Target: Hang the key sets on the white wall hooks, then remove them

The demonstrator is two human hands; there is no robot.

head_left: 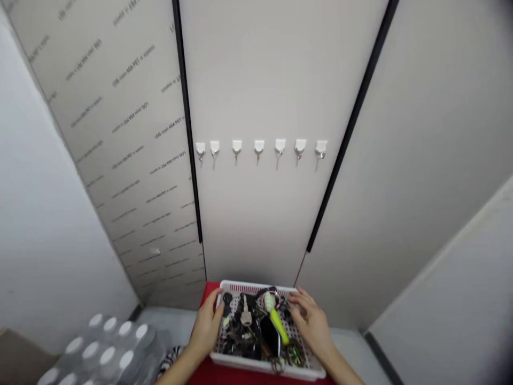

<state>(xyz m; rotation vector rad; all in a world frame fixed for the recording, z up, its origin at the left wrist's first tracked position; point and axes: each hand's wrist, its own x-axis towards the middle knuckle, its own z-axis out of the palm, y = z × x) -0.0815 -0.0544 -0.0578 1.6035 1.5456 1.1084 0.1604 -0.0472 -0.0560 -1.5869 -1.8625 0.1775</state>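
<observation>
A white plastic basket (262, 365) with small holes rests on a red surface at the bottom of the view. My left hand (207, 324) grips its left side, thumb over the rim. On the right side, my right hand (313, 324) holds the rim with its fingers reaching over the inside. Within the basket lie a silver key (246, 314), a yellow-green strip-like item (279, 325), a dark shiny flat object (270, 335), a pale round ornament (269, 302), a brassy tangled piece (295, 354) and many black items, too jumbled to tell apart.
Several white hooks (259, 145) run in a row across the pale cabinet door (256, 214) ahead. Black strip handles (188, 117) edge that door. Shrink-wrapped bottles with white caps (107, 355) stand at lower left, by a brown box (20, 358). White walls flank both sides.
</observation>
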